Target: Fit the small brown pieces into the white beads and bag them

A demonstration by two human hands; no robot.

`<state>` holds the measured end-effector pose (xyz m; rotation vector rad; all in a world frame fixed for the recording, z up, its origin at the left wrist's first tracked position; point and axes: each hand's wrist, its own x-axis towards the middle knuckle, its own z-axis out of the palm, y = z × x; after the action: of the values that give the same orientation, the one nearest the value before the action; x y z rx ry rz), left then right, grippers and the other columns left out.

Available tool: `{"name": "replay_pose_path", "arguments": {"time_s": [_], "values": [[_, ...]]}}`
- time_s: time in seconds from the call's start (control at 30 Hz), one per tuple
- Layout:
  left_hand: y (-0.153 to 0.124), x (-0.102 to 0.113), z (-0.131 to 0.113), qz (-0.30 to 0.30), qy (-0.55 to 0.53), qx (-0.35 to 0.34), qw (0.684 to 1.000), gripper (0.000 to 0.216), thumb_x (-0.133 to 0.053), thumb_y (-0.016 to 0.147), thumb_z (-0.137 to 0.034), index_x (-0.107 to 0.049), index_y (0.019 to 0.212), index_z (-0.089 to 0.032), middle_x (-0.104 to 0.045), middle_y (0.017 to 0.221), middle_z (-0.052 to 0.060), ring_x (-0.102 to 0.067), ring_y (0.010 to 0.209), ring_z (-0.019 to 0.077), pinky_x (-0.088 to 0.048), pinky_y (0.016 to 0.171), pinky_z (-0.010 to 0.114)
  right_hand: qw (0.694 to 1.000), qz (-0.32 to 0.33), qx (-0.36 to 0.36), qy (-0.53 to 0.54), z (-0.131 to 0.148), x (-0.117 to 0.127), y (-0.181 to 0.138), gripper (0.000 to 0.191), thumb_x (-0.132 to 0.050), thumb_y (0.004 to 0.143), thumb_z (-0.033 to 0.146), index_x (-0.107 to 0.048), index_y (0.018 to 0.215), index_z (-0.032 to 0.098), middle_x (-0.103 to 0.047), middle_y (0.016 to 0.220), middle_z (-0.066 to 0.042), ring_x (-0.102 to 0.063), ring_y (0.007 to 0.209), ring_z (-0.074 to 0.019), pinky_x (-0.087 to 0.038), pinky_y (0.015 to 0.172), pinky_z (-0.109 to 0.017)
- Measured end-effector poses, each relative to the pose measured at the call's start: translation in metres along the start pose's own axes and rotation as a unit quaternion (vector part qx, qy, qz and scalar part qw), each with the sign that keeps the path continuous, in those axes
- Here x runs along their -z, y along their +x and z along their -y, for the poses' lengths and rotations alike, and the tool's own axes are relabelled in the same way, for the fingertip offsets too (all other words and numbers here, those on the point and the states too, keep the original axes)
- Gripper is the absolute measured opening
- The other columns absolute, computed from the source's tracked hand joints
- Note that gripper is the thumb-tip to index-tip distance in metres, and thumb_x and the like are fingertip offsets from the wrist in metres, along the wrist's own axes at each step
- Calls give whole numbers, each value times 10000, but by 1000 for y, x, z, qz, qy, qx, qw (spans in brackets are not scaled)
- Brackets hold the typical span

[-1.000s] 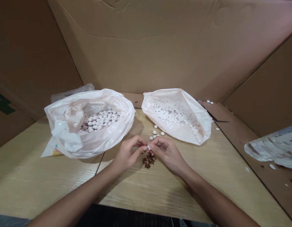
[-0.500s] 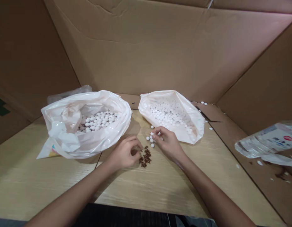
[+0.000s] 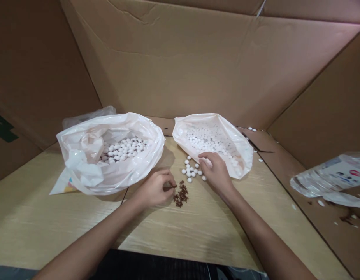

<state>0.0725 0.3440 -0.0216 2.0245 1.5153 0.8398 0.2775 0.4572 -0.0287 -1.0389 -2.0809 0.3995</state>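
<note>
Fingers (image 3: 167,182) of left hand (image 3: 155,189) pinched together at brown bits (image 3: 181,193) on worktop (image 3: 197,225); right hand (image 3: 217,172) loose, fingers apart, against white pellets (image 3: 191,171) by right bag (image 3: 244,155). I read that as corralling strays.

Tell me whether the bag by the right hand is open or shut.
Open. The bag lies with its mouth spread, white pieces showing inside, right hand at its edge.

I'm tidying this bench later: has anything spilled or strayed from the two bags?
Yes: loose white pieces lie on the table outside the right bag, beside the right hand. A few more are scattered on the cardboard further right, and a heap of brown bits sits by the left hand.
</note>
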Motion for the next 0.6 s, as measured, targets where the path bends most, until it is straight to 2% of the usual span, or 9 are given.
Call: {"name": "replay_pose_path", "arguments": {"time_s": [0.1, 0.27, 0.37, 0.6], "values": [[1, 0, 3, 12, -16, 6, 1000, 86, -594, 771, -124, -653, 717, -158, -639, 812, 46, -613, 770, 181, -468, 732, 311, 994, -15, -32, -99, -13, 5, 4, 245, -478, 834, 191, -694, 941, 144, -696, 993, -126, -579, 977, -292, -422, 871, -417], [2, 0, 5, 27, -25, -2, 999, 116, -595, 811, -137, -659, 716, -153, -647, 812, 48, -612, 761, 174, -449, 716, 296, 974, 56, -89, -201, -30, 9, 7, 322, -460, 857, 189, -727, 1022, 115, -704, 1052, -154, -601, 989, -324, -418, 872, -431], [2, 2, 3, 31, -20, -2, 999, 128, -581, 825, -139, -657, 722, -153, -645, 814, 51, -606, 757, 172, -446, 714, 298, 969, 76, -104, -210, -33, 9, 8, 354, -448, 868, 186, -720, 1083, 118, -720, 1010, -155, -631, 956, -317, -435, 842, -413], [1, 3, 0, 21, -22, 7, 1000, 116, -577, 811, -140, -653, 724, -154, -638, 808, 46, -600, 748, 171, -435, 700, 295, 984, 85, -66, -143, -29, 8, 8, 309, -464, 854, 183, -746, 980, 167, -731, 1005, -106, -638, 967, -284, -448, 863, -393]]}}
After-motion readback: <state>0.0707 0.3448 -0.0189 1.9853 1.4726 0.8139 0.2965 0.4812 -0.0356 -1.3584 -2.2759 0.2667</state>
